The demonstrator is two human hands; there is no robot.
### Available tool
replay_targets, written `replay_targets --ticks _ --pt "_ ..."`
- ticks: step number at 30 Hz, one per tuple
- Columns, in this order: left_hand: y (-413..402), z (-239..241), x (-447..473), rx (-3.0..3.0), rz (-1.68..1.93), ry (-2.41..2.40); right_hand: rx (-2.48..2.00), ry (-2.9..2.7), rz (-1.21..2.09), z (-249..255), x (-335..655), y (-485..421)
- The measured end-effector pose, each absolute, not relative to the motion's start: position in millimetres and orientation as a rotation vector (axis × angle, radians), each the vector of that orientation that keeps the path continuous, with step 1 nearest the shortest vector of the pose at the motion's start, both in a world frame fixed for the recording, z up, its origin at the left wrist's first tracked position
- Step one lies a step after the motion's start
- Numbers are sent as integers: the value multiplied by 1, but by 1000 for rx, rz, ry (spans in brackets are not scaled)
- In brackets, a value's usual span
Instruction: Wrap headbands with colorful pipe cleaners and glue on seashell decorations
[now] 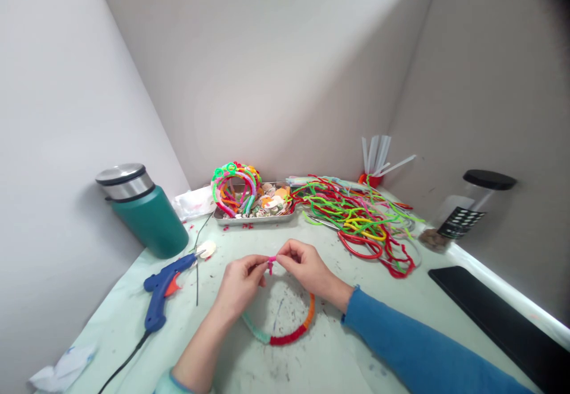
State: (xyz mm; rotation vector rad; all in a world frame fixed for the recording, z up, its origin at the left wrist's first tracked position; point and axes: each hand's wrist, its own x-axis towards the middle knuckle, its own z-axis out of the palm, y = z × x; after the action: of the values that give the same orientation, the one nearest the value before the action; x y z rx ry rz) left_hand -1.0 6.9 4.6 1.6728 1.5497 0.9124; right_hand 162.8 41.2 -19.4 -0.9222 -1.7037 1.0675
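Observation:
Between my two hands a short bit of bright pink pipe cleaner shows, with one end hanging down. My left hand pinches it from the left, thumb against fingers. From the right, my right hand pinches the same piece at its fingertips. Below them curves a hoop wrapped in mint, red and orange pipe cleaner, its lower half over the table. The hoop's upper part is hidden behind my hands, so I cannot tell how the pink piece joins it.
A blue glue gun lies left, near a green bottle. Behind my hands, a metal tray holds wrapped hoops and small parts. Loose pipe cleaners and red-handled scissors lie right, near a jar and black slab.

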Motion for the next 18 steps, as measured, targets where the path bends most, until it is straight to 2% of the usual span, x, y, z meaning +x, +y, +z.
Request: replay_targets --ticks 11,14,18 --pt "7 16 -2 1151 974 1187 -906 -1714 1098 -13 163 37" --pt "6 15 -3 1176 935 1140 -899 -1724 1090 -12 162 37" --pt "4 13 -1 1540 889 1373 -945 -1712 1065 -15 162 39"
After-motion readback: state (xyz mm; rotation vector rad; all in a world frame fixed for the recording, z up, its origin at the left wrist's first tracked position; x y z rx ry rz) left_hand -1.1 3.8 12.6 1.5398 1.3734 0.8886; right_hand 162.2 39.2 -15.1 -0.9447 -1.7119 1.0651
